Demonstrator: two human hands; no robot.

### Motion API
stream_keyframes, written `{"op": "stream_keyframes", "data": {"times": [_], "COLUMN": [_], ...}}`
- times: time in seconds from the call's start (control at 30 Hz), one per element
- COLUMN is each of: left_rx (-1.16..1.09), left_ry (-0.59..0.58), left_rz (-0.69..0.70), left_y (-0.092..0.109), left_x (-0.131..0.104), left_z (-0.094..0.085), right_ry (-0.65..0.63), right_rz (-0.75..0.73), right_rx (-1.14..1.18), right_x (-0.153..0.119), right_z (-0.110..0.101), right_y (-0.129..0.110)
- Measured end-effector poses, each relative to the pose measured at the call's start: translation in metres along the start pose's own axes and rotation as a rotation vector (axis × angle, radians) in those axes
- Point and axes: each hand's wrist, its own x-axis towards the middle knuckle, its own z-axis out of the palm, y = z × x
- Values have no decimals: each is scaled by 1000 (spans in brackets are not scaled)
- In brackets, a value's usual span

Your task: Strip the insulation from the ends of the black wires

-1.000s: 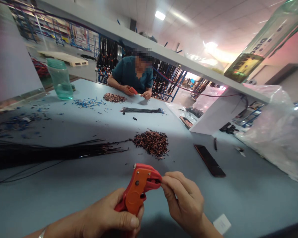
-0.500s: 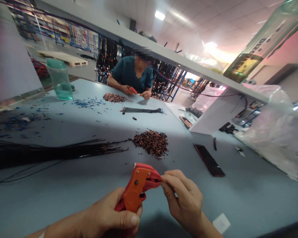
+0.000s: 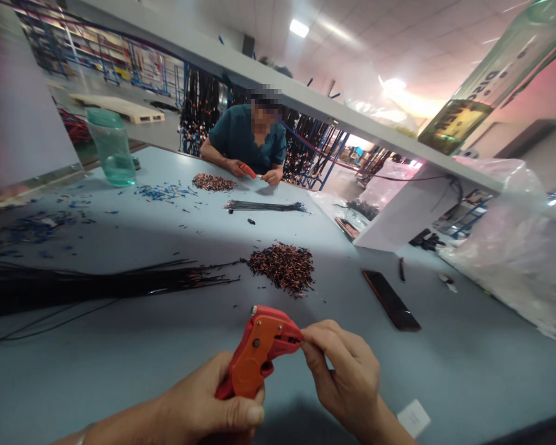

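Hands on the tool: my left hand is closed round the handle of a red-and-orange hand tool, thumb across its lower part. My right hand is closed in a pinch, thumb and forefinger meeting at the tool's nose; whatever lies between them is too small to make out. The tool is held on the near side of the copper-and-black pile, which serves as landmark. Its long axis, along the handle, runs away from me, leaning slightly right at the far end; there the head bends, and the nose points to my right and slightly back toward me.

Left of the pile, a bundle of black wires lies lengthwise, its stripped-looking ends toward the pile. Right of the pile rests a dark phone, set obliquely. Beyond it are a smaller wire bundle and, farther left, scattered blue pieces. Past these, a person holds a red tool.

Compared with the preceding frame, the hand tool sits very slightly farther right in view; my grip and pinch are otherwise nearly unchanged, and the pile keeps its place and outline.
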Motion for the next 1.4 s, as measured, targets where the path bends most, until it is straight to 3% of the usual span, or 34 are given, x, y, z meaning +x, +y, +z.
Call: {"op": "stream_keyframes", "data": {"times": [0.4,0.57,0.73,0.87,1.2,1.3,1.4], "left_rx": [122,-67,-364,-413,-200,102,539], "left_ry": [101,74,92,89,75,163,321], "left_rz": [5,-54,16,85,151,255,505], "left_y": [14,9,4,5,8,11,14], "left_x": [-2,1,0,-1,1,-1,-2], "left_z": [3,3,-3,-6,-7,-7,-4], "right_ry": [-68,-80,-26,-23,-74,-132,-201], "right_rz": [16,52,75,65,153,259,480], "right_rx": [-46,-22,-103,-106,-23,62,257], "right_x": [-7,-7,-7,-7,-8,-10,-12], "right_z": [2,4,-1,0,5,6,7], "right_y": [4,7,11,14,12,10,8]}}
